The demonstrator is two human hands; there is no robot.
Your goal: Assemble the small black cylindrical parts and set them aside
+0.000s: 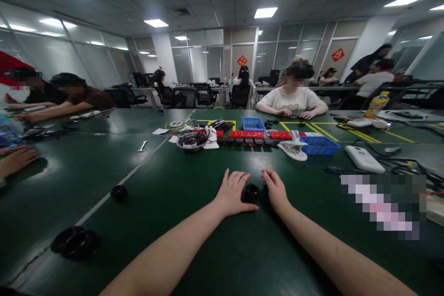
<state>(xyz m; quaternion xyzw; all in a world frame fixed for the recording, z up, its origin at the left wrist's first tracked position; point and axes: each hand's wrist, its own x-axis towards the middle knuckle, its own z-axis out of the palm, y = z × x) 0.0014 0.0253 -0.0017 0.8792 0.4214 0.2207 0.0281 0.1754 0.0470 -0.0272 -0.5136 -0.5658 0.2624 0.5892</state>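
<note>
Ring (251, 197), black, round, on green table (189, 175) between person's left hand (233, 195) and right hand (276, 191). Left nearer, thumb and fingers apart around ring's left side, contact unclear. Right curled, just right of ring; whether fingertips meet, cannot tell.

Below centre, a ring (252, 199) lies on the table (243, 249) between left hand (234, 192) and right hand (276, 190). Another ring (119, 193) is at left, a heap of rings (75, 243) at lower left. Beyond the hands, power strips (247, 138) cross the centre — bowl (190, 149) to their left, tray (321, 148) to their right — with a wrench (142, 146) left of the bowl.
</note>
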